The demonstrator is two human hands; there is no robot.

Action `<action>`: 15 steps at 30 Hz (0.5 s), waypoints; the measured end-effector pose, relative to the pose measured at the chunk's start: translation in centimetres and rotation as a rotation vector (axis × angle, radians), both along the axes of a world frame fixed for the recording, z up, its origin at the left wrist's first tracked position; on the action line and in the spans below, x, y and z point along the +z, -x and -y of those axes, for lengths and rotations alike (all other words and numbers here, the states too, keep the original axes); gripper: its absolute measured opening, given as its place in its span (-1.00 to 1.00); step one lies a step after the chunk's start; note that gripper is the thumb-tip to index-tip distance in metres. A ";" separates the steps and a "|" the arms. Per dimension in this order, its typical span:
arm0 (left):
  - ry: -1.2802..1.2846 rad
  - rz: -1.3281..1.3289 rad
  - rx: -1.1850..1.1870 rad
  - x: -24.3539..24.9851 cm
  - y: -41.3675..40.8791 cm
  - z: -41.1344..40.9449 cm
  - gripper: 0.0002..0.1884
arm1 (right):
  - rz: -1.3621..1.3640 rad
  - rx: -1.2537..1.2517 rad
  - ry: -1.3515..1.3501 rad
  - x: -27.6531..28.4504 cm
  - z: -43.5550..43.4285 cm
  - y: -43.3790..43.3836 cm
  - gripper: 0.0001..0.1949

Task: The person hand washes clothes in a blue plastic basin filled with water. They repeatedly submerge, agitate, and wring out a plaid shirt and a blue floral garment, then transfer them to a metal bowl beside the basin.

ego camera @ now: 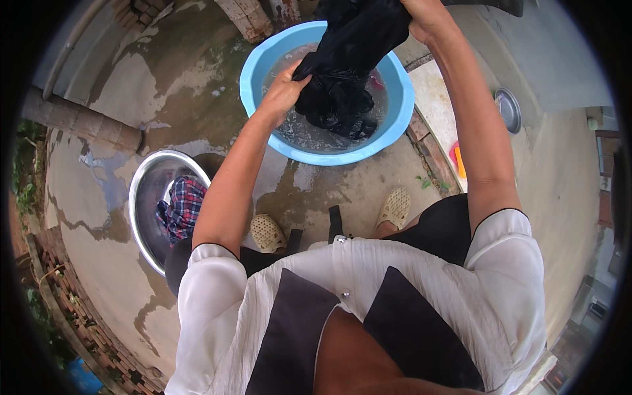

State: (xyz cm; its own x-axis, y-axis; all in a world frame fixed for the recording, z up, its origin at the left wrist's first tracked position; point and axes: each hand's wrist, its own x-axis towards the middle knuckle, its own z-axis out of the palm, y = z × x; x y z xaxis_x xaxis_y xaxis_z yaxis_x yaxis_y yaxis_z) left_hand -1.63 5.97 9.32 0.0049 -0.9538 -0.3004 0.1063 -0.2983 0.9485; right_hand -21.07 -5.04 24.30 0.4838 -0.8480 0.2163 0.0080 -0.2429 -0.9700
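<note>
A wet black garment (345,74) is stretched between my two hands, its lower part hanging into a light blue plastic basin (340,157). My left hand (285,91) grips its edge above the basin's left side. Raised beyond the right of the basin, my right hand (428,19) holds the upper part near the top of the view. Greyish, sudsy water (306,136) fills part of the basin. Something small and reddish (377,83) shows in the water at its right. The garment's top end runs out of the picture.
A metal basin (143,217) with a plaid cloth (183,207) stands at my left on the wet concrete. A pale slab (434,94) edged with bricks lies to the right, bearing a pink and orange object (459,160). A metal lid or dish (508,111) leans by the wall. Posts rise beyond.
</note>
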 end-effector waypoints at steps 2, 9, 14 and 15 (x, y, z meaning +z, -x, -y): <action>0.020 0.018 0.029 2.6 -1.2 0.1 -0.60 | -0.123 -0.029 0.101 0.3 0.5 1.0 -0.86; 0.222 0.086 0.149 4.8 -5.8 0.6 -0.83 | -0.452 -0.001 0.203 -5.3 4.3 1.5 -0.86; 0.193 0.506 0.214 2.7 -8.2 2.0 -0.66 | -0.784 -0.030 0.086 -12.1 5.1 1.0 -0.11; 0.191 0.630 0.167 1.4 -9.3 2.2 -0.48 | -0.694 0.068 0.035 -12.1 3.9 0.9 0.03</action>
